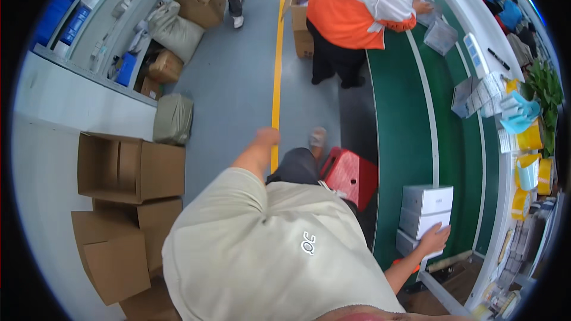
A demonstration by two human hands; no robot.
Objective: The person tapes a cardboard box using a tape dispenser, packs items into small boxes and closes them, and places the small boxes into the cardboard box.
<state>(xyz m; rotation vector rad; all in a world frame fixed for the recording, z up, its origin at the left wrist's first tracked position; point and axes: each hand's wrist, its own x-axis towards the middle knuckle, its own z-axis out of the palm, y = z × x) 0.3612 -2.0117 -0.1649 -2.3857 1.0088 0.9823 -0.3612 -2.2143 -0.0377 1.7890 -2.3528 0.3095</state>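
Three white boxes (pixel 427 200) are stacked on the green conveyor belt at the lower right. Against the near right side of the stack rests my right hand (pixel 435 240), its fingers stretched along the boxes rather than wrapped round them. My left hand (pixel 267 137) hangs out ahead of my body, over the floor by the yellow line. It touches nothing that I can see, and its fingers are too blurred and foreshortened to make out.
A red plastic stool (pixel 351 177) stands beside the belt (pixel 401 137). Open cardboard boxes (pixel 162 170) pile up on the left below shelves. A co-worker in orange and white (pixel 351 9) works farther up the belt. Tape rolls (pixel 528 169) line the right ledge.
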